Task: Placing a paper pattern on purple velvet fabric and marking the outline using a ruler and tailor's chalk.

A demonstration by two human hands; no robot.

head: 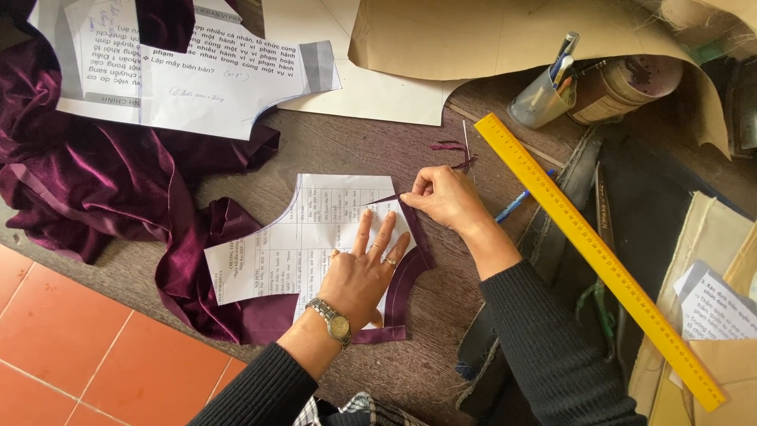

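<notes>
1. A brown wooden desk [331,150] is carrying the work, with orange floor tiles [55,331] showing at the lower left and purple velvet [87,181] heaped along the desk's left side.
2. A paper pattern [315,237] is lying flat on a cut velvet piece [406,292], whose purple edge is showing as a band along the pattern's right and lower sides.
3. The left hand [364,272] is lying flat on the pattern, fingers spread apart and pointing away from the person, pressing paper and cloth to the desk (a watch sits on that wrist).
4. The right hand [441,197] is sitting at the pattern's upper right corner, thumb and forefinger pinched together on something thin at the cloth's edge; what it is, I cannot tell.
5. That corner is lying just up and to the right of the left fingertips, so the right hand is the nearer one, and the exposed band is running from it down toward the person.
6. A yellow ruler [599,252] is lying diagonally to the right, well apart from both hands, with a cup of pens [544,95] beyond its upper end.
</notes>
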